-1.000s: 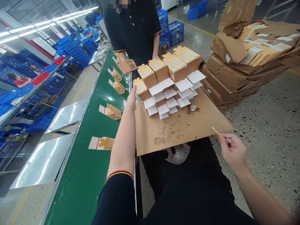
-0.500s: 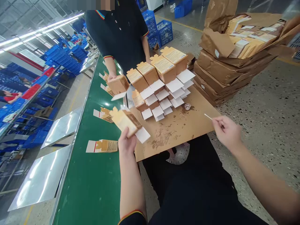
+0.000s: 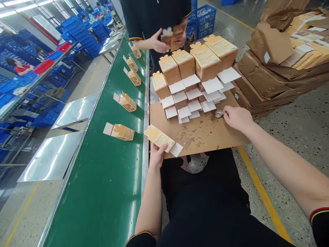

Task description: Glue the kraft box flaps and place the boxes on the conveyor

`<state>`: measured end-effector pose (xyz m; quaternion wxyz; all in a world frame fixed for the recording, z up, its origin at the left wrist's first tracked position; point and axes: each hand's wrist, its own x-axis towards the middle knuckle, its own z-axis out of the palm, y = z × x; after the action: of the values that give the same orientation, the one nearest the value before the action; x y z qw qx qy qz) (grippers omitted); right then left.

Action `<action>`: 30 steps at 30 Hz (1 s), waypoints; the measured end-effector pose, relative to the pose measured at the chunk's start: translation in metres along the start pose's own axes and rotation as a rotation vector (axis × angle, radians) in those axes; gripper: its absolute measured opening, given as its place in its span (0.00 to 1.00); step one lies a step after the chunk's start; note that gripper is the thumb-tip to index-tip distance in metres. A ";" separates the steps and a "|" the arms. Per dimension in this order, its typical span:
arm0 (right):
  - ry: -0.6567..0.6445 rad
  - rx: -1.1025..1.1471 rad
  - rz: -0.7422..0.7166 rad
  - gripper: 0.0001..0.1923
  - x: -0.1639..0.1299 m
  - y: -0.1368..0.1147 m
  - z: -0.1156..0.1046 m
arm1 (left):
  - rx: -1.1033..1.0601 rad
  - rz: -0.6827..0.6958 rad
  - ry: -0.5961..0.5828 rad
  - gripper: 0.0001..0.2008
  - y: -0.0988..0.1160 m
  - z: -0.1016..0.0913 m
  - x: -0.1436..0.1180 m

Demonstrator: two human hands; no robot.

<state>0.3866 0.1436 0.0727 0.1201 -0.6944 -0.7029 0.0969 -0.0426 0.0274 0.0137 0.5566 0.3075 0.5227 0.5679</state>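
Note:
In the head view, my left hand (image 3: 157, 156) is closed around the lower edge of a tan carton (image 3: 161, 140), tilted, with a white flap hanging out at its right end. My right hand (image 3: 238, 118) is at the right side of the cardboard-topped table (image 3: 218, 137). Its fingers pinch the cotton swab, now mostly hidden, right at a small clear cup (image 3: 219, 113). Wet spots mark the cardboard around the cup. Just beyond, tan cartons (image 3: 205, 61) are stacked in rows with white flaps (image 3: 183, 112) sticking out toward me.
On the left runs a green conveyor belt (image 3: 102, 192) carrying several cartons (image 3: 124, 132). Across the stack a co-worker's hands (image 3: 160, 42) hold blurred cartons. Brown paper bundles (image 3: 272, 82) stand on the floor at right, with blue crates (image 3: 206, 20) behind.
My right hand has moved inward with the swab to the clear cup. The carton in my left hand has turned and shifted right. The co-worker has lifted cartons away from the belt side.

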 end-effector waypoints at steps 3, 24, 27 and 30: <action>0.151 0.229 -0.047 0.11 -0.033 -0.007 0.011 | 0.023 0.016 0.019 0.38 0.003 0.007 0.004; 0.167 0.413 -0.443 0.18 -0.138 -0.134 0.121 | 0.196 0.127 0.036 0.48 -0.002 0.028 -0.008; 0.217 0.488 -0.360 0.18 -0.144 -0.123 0.109 | 0.271 0.173 0.045 0.48 -0.007 0.031 -0.016; 0.240 0.527 -0.262 0.19 -0.156 -0.112 0.101 | 0.382 0.235 0.078 0.46 -0.013 0.033 -0.023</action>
<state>0.2499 -0.0109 0.0054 0.3894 -0.5494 -0.7179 0.1766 -0.0035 0.0112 0.0160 0.3977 0.4439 0.6025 0.5309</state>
